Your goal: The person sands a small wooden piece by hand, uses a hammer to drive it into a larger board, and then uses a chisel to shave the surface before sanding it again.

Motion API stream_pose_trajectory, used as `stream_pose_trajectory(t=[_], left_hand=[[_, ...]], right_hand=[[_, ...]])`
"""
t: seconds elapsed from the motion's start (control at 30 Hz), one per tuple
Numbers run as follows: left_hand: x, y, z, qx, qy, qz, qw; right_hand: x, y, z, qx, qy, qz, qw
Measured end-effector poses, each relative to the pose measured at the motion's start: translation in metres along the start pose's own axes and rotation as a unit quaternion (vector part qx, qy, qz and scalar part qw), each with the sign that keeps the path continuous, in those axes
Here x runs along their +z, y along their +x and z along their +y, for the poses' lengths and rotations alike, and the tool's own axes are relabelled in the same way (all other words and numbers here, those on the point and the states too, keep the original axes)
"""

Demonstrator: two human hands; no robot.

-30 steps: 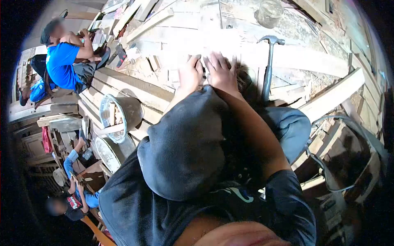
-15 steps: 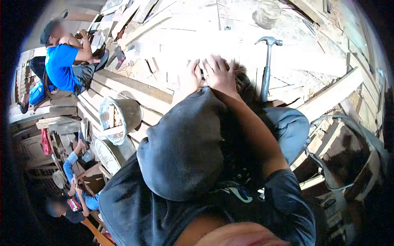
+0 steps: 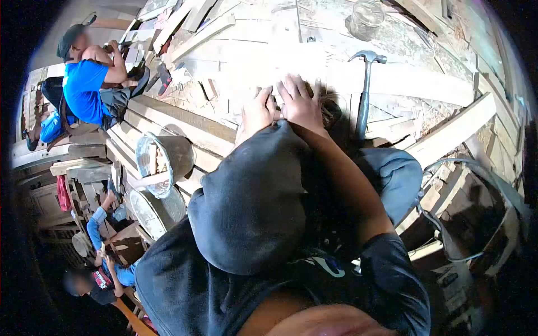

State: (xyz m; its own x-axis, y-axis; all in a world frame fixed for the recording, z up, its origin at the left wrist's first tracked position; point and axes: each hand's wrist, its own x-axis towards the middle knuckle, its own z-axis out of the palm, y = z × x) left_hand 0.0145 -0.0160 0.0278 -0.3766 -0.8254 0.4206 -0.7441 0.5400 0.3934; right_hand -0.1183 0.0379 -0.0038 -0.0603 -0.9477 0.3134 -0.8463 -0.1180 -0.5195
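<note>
The person's left hand [image 3: 259, 109] and right hand [image 3: 302, 106] are side by side over the pale boards [image 3: 280, 59] on the far side of the dark-clothed lap, the right one with its fingers spread and pointing to the far side, the left one with its fingers bent. Whether either is grasping something cannot be told (the light there is so strong that the wood washes almost to white), and any small piece under the palms is lost in that glare. To the right of the right hand, well within the lit area, lies a hammer [image 3: 364, 101], its head at the far end and its handle running nearer, toward the person's bent knee [image 3: 398, 173]. A pale beam [image 3: 457, 129] slants on the right, and a clear container [image 3: 367, 17] stands at the far right. On the left, nearer than the hands, a bucket [image 3: 188, 154] lies tilted with wood pieces [image 3: 161, 162] inside, and a second bucket [image 3: 154, 210] is just beside it. A co-worker in a blue shirt [image 3: 84, 87] sits at the far left; another person [image 3: 103, 277] is at the near left.
</note>
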Motion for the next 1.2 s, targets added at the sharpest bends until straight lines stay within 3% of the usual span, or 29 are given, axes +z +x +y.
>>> stream_pose_trajectory(t=[0.13, 0.17, 0.27, 0.3, 0.4, 0.43, 0.53, 0.57, 0.7, 0.8, 0.83, 0.93, 1.0, 1.2], left_hand=[[0.008, 0.010, -0.001, -0.093, -0.061, -0.036, 0.993], [0.003, 0.012, -0.003, 0.020, 0.047, -0.003, 0.999], [-0.005, -0.005, -0.001, -0.001, 0.049, -0.040, 0.998], [-0.004, -0.007, 0.002, -0.046, 0.004, -0.044, 0.998], [0.007, 0.007, -0.004, -0.021, -0.012, -0.010, 1.000], [0.009, 0.009, -0.003, -0.089, -0.041, -0.053, 0.994], [0.003, 0.001, 0.002, -0.058, -0.015, -0.022, 0.998], [-0.006, -0.003, 0.003, 0.011, 0.036, -0.024, 0.999], [0.003, 0.010, -0.002, 0.004, 0.011, 0.003, 1.000], [0.006, 0.017, -0.009, -0.054, -0.027, 0.009, 0.998], [0.006, 0.012, -0.007, -0.096, -0.095, 0.028, 0.990], [-0.005, 0.007, 0.005, -0.109, -0.102, 0.039, 0.988], [-0.004, 0.009, -0.004, -0.053, -0.054, -0.028, 0.997], [0.005, 0.005, -0.001, -0.029, -0.030, -0.007, 0.999]], right_hand=[[-0.002, 0.001, -0.004, -0.004, -0.027, 0.015, 1.000], [-0.005, 0.001, -0.003, -0.022, -0.059, 0.036, 0.997], [-0.002, 0.000, 0.000, -0.005, 0.004, -0.003, 1.000], [-0.002, -0.001, 0.002, -0.009, -0.007, -0.012, 1.000], [0.002, 0.000, -0.002, -0.010, -0.030, 0.030, 0.999], [0.003, -0.001, -0.002, -0.002, -0.030, 0.008, 1.000], [-0.004, -0.001, -0.001, 0.001, -0.032, -0.032, 0.999], [-0.008, 0.001, -0.003, 0.001, -0.016, -0.012, 1.000], [-0.003, 0.000, -0.003, -0.004, -0.028, 0.001, 1.000], [-0.007, 0.002, -0.003, -0.011, -0.044, 0.001, 0.999], [-0.004, 0.001, -0.001, -0.010, -0.031, 0.013, 0.999], [-0.004, -0.001, -0.003, -0.007, -0.022, 0.013, 1.000], [-0.003, 0.000, -0.004, -0.009, -0.022, 0.031, 0.999], [0.002, 0.002, -0.001, -0.013, -0.046, 0.057, 0.997]])
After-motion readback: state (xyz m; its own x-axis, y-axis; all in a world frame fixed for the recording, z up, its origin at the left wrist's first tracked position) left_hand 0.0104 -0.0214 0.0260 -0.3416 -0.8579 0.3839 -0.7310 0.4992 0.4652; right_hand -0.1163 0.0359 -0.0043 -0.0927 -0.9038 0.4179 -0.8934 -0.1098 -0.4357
